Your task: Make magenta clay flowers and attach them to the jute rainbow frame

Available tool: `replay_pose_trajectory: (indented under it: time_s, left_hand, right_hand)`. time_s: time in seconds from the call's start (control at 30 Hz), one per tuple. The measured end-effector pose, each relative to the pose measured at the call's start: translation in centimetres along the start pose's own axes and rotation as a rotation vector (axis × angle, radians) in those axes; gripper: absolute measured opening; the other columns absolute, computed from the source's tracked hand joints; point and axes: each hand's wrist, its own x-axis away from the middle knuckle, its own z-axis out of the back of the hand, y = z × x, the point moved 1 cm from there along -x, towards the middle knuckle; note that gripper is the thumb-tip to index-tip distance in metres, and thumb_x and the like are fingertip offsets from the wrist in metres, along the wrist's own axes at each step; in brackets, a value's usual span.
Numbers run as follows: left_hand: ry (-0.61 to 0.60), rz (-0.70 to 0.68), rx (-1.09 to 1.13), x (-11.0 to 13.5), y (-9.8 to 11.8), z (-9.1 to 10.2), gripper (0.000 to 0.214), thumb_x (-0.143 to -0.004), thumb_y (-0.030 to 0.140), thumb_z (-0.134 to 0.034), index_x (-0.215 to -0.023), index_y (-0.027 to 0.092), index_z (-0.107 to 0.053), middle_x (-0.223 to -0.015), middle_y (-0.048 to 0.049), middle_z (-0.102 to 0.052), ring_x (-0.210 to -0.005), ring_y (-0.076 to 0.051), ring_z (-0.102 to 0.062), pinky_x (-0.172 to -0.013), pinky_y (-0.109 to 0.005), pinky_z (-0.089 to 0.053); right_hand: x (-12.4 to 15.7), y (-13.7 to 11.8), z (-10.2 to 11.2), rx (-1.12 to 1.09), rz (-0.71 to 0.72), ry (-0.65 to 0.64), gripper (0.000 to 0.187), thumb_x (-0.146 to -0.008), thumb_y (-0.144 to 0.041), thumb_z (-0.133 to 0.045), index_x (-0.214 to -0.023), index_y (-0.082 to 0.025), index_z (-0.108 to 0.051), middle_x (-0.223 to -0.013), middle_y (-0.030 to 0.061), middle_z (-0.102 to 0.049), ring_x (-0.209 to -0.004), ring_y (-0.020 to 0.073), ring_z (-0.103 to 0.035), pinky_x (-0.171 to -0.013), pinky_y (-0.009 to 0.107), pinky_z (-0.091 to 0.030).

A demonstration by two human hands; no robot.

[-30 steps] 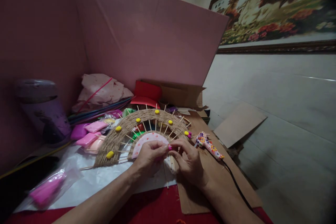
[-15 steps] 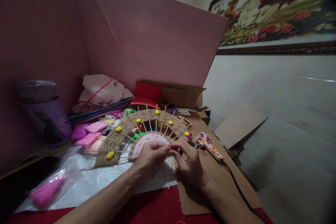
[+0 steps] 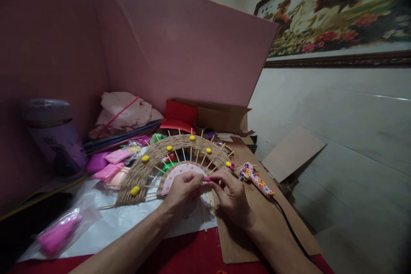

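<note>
A half-round fan of jute twine point(image 3: 150, 160) woven over wooden skewers lies on white paper, with yellow clay dots on it and a pink spotted half-disc point(image 3: 178, 171) at its centre. My left hand point(image 3: 181, 190) and my right hand point(image 3: 231, 195) meet at the fan's lower right edge. Both pinch a small bright pink bit of clay point(image 3: 207, 179) between their fingertips. Loose skewers point(image 3: 210, 199) lie under my right hand.
A spotted glue gun point(image 3: 255, 177) with a black cord lies on brown cardboard point(image 3: 272, 222) to the right. Pink clay packets point(image 3: 111, 162), a bagged pink lump point(image 3: 58, 233) and a purple jar point(image 3: 54, 135) stand left. A pink board point(image 3: 180, 47) walls the back.
Both hands have shifted very slightly and the fingertips have worked the pink bit; nothing else has moved.
</note>
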Motion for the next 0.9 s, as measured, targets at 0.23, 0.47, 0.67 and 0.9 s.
replay_pose_trajectory:
  time_s: [0.23,0.47,0.67,0.9]
  left_hand:
    - [-0.032,-0.211,-0.436,0.2,-0.9,0.3,0.017,-0.071,0.032,-0.066,-0.069,0.016,-0.069,-0.056,-0.0015,-0.06,-0.051,-0.012,-0.048,-0.052,-0.022,-0.035]
    - [-0.242,-0.526,-0.999,1.3,-2.0,0.2,0.022,-0.08,0.02,-0.054,-0.096,0.021,-0.07,-0.089,-0.0097,-0.067,-0.079,-0.02,-0.059,-0.069,-0.028,-0.038]
    - [-0.293,-0.609,-1.251,1.4,-2.1,-0.2,0.019,-0.083,0.02,-0.052,-0.087,0.019,-0.07,-0.081,-0.0092,-0.066,-0.071,-0.019,-0.059,-0.06,-0.026,-0.035]
    - [-0.333,-0.667,-1.333,1.3,-2.4,0.0,0.021,-0.085,0.021,-0.049,-0.081,0.019,-0.069,-0.074,-0.006,-0.063,-0.068,-0.016,-0.057,-0.059,-0.024,-0.038]
  right_hand:
    - [-2.0,2.1,2.7,0.109,-0.136,0.212,0.01,-0.083,-0.026,-0.057,-0.082,-0.019,-0.064,-0.078,0.004,-0.063,-0.07,0.0162,-0.057,-0.059,0.027,-0.045]
    - [-4.8,6.7,6.5,0.181,-0.317,0.106,0.013,-0.075,-0.027,-0.061,-0.073,-0.015,-0.066,-0.069,0.0037,-0.066,-0.064,0.016,-0.059,-0.061,0.028,-0.046]
    - [-4.9,9.9,7.0,0.276,-0.294,-0.054,0.012,-0.075,-0.023,-0.058,-0.077,-0.016,-0.068,-0.074,0.0041,-0.068,-0.069,0.0158,-0.06,-0.063,0.027,-0.044]
    - [-5.3,10.3,6.8,0.276,-0.25,-0.129,0.01,-0.075,-0.022,-0.059,-0.076,-0.017,-0.068,-0.073,0.0026,-0.068,-0.068,0.0154,-0.06,-0.062,0.026,-0.043]
